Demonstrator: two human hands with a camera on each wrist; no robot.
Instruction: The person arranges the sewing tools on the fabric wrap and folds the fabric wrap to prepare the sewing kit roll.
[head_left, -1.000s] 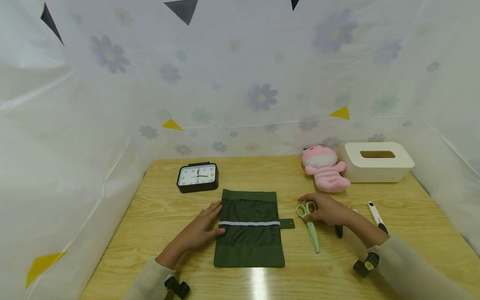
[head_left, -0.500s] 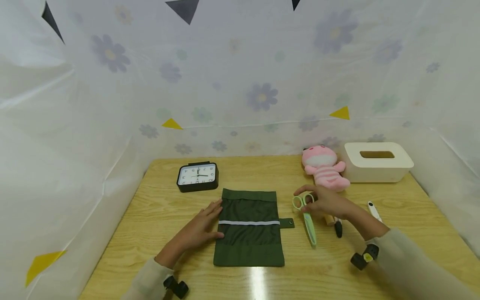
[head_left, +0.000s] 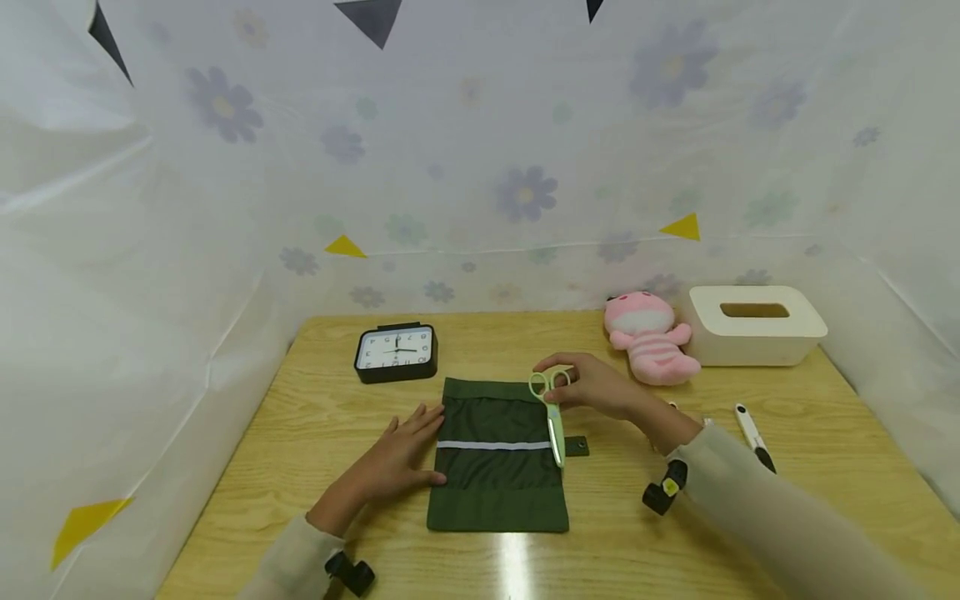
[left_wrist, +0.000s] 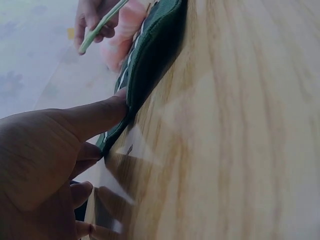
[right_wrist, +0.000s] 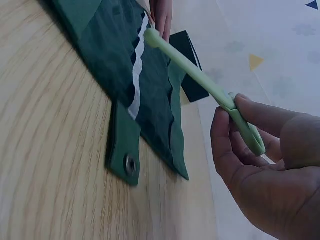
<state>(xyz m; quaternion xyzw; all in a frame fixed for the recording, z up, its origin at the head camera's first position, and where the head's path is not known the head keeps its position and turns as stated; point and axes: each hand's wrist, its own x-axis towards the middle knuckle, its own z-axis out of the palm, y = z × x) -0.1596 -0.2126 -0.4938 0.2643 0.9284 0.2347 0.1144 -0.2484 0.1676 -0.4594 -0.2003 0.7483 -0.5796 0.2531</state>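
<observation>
A dark green fabric tool roll [head_left: 495, 508] with a white elastic strip lies spread flat on the wooden table, its snap tab [right_wrist: 124, 145] pointing right. My left hand [head_left: 397, 458] rests at its left edge, thumb and fingertips touching the cloth, fingers mostly straight. With thumb and fingers, my right hand [head_left: 596, 387] pinches light green scissors [head_left: 556, 433] by the handle loops. They hang over the roll's right edge, blades closed and tip toward me. The right wrist view shows the scissors [right_wrist: 195, 72] raised above the cloth.
A black-framed clock [head_left: 396, 354] stands behind the roll on the left. At back right are a pink plush toy [head_left: 648, 337] and a white tissue box [head_left: 757, 342]. A white-handled tool [head_left: 752, 433] lies at right; other small tools are partly hidden under my right forearm.
My right hand has lifted the scissors from the table and carried them left to the roll's right edge. The left hand stays at the left edge with barely any movement.
</observation>
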